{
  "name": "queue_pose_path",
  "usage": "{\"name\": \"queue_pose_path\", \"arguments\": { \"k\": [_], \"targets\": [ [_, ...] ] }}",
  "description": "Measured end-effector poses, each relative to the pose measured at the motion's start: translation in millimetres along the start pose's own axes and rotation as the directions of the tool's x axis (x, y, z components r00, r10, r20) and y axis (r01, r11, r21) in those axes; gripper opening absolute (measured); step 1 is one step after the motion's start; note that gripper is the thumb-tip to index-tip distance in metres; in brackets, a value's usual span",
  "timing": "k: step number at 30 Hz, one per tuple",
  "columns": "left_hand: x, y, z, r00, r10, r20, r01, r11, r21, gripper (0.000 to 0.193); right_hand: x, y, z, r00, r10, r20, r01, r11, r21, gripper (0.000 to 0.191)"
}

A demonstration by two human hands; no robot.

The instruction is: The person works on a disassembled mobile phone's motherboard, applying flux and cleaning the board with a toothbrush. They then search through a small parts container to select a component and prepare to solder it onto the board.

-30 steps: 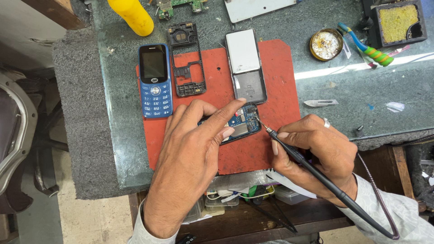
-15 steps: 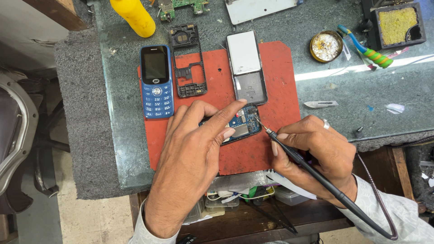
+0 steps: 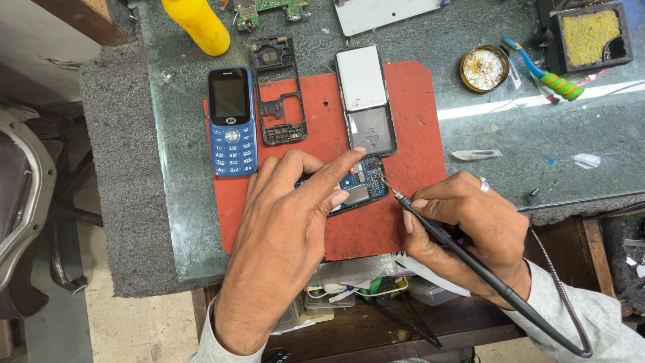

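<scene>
My left hand presses a blue phone circuit board flat onto a red work mat, fingers spread over most of the board. A black soldering iron is gripped like a pen in my right hand, its fine tip touching the board's right edge. The iron's cord trails off to the lower right. On the mat above lie a black phone frame and a grey back cover with a white battery.
A blue keypad phone front lies at the mat's left edge. A yellow bottle, a round flux tin, a toothbrush, a sponge tray and a small blade sit on the grey-green bench.
The soldering tip has moved slightly up and left, closer onto the board's edge. My left hand keeps the board pinned in the same place.
</scene>
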State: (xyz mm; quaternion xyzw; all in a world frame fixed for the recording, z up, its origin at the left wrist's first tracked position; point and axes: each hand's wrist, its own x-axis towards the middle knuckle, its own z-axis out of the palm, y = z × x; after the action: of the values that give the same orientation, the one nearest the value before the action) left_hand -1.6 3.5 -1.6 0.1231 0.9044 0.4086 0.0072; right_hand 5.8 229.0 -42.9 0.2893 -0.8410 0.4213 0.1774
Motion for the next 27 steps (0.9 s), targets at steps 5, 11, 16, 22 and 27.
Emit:
{"name": "queue_pose_path", "arguments": {
  "k": [5, 11, 16, 22, 27],
  "targets": [
    [-1.0, 0.8, -1.0, 1.000, 0.003, 0.002, -0.003, 1.000, -0.007, 0.048, -0.1, -0.6, 0.1, 1.000, 0.011, -0.004, -0.011, 1.000, -0.002, 0.021],
    [-1.0, 0.9, -1.5, 1.000, -0.004, 0.010, 0.004, 1.000, -0.015, 0.048, 0.1, -1.0, 0.0, 1.000, 0.017, -0.003, -0.018, 1.000, -0.016, 0.021],
    [-0.8, 0.4, -1.1, 1.000, 0.008, 0.003, -0.008, 1.000, -0.009, 0.048, -0.1, -0.3, -0.3, 1.000, 0.010, -0.003, -0.010, 1.000, -0.009, 0.021],
    [-0.4, -0.1, -1.2, 1.000, 0.004, 0.004, -0.004, 1.000, -0.006, 0.048, 0.3, -0.7, 0.4, 1.000, 0.012, -0.007, -0.012, 1.000, -0.012, 0.022],
    [0.6, -0.2, -1.6, 1.000, 0.009, 0.001, -0.009, 1.000, -0.001, 0.048, 0.0, 0.5, 0.1, 1.000, 0.014, -0.007, -0.014, 1.000, -0.016, 0.022]
  ]
}}
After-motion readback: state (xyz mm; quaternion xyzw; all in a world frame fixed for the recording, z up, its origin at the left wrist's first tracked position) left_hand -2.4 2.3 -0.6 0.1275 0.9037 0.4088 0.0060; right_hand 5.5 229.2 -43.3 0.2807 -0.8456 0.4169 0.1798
